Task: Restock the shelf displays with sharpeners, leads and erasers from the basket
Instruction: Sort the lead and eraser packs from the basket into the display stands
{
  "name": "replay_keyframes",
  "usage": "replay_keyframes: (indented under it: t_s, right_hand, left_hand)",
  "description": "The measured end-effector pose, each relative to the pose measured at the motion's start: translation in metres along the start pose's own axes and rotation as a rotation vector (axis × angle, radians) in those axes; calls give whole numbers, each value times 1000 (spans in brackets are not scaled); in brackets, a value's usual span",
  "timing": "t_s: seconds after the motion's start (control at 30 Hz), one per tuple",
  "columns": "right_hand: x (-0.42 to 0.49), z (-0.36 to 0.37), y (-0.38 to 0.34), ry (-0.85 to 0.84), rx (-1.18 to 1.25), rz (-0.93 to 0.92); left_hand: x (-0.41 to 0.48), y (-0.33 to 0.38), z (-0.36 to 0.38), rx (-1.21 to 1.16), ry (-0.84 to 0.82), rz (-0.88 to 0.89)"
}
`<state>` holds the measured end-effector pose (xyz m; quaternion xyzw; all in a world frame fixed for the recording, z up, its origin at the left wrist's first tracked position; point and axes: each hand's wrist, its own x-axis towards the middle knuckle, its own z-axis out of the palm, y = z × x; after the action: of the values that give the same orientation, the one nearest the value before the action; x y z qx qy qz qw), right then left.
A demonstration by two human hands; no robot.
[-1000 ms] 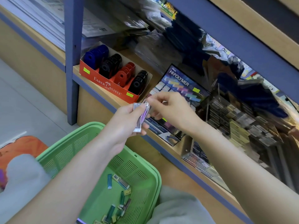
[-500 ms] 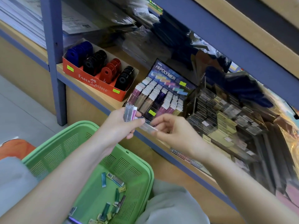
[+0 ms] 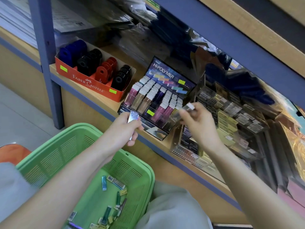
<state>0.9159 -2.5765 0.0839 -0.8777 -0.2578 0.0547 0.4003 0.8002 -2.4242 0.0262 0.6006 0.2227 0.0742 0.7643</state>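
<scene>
My left hand [image 3: 125,128] grips a small stack of lead cases [image 3: 133,116] just in front of the Hi-Polymer lead display [image 3: 158,96] on the shelf. My right hand [image 3: 198,124] pinches one clear lead case [image 3: 188,108] at the display's right side, above its rightmost slots. The green basket [image 3: 79,146] sits below on my lap, with several loose lead cases and erasers [image 3: 113,199] at its bottom. A red Faber-Castell box of sharpeners [image 3: 92,83] stands to the left of the display.
A clear rack of small boxed items [image 3: 231,116] fills the shelf right of the lead display. A blue upright post [image 3: 47,63] stands at the left. The upper shelf edge [image 3: 231,40] hangs low overhead. An orange thing [image 3: 11,152] lies on the floor at the left.
My right hand has pulled one case out of the stack and carried it up and right to the display. My left hand stays put with the remaining cases.
</scene>
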Motion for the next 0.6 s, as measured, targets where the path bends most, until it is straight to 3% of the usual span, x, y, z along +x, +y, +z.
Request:
replay_keyframes:
  t_s: [0.13,0.27,0.43,0.6]
  right_hand:
    - [25,-5,20,123,-99,-8]
    - [37,0,34,92,-187,-2]
    - [43,9,34,61,-399,-129]
    - [39,18,33,120,-479,-173]
  left_hand:
    - [1,-2,0,10,-2,2]
    - [3,-3,0,5,-5,-11]
    - [7,-6,-3,62,9,-10]
    - [3,-5,-1,78,-10,35]
